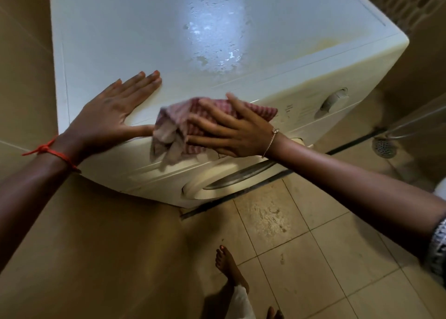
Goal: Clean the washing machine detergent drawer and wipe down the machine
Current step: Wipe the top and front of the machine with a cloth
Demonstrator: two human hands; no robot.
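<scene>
Step in hand: wipe-down. Right grip (231, 130), fingers flat and unclenched, presses the checked cloth (169, 132) against the washing machine (120, 29) front edge, frame centre. Left grip (108, 111) rests released on top. The next move probably calls for an even-pressure sweep toward the dial (335, 101).

White front-loading washing machine (120, 41), filling upper and centre frame, viewed from above at an angle. Top panel wet, with droplets and a bright glare patch at upper centre; yellowish staining toward right front edge. Round door (212, 186) at lower centre. Control knob (334, 101) at right. Red-and-white checked cloth (171, 123), crumpled, against front top edge at centre frame, one corner hanging down.
</scene>
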